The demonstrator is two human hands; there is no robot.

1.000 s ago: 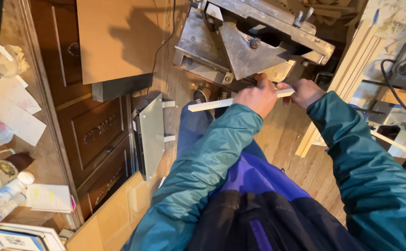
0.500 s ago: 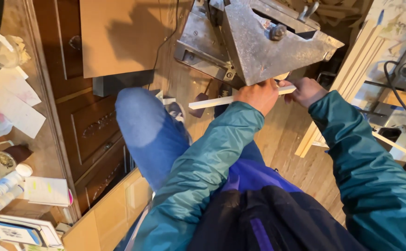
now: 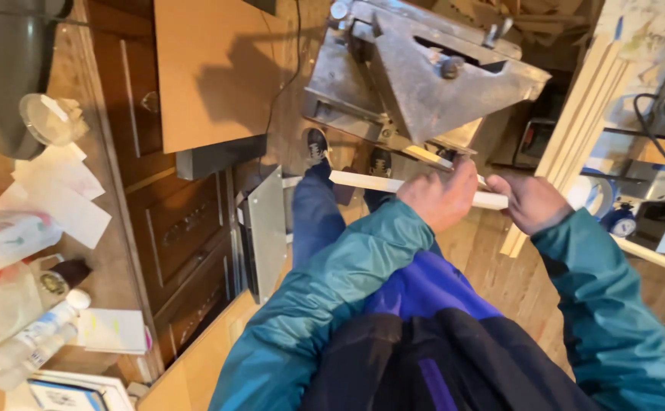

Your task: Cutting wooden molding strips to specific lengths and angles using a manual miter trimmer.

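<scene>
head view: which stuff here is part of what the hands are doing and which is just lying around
In hand:
- pale wooden strip, gripped by the left hand and right hand
- metal saw machine, just above the strip

Lying about:
- plastic bottles and papers on the counter at left
- clear cup
- brown board leaning on the cabinet
- long pale slats at right

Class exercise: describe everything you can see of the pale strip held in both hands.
The pale strip is long, thin, flat and off-white, like painted wood trim. It lies nearly level, sloping slightly down toward its right end, just below the grey metal machine. The left hand covers its middle; the right hand grips its right end. Its left end juts free.
</scene>
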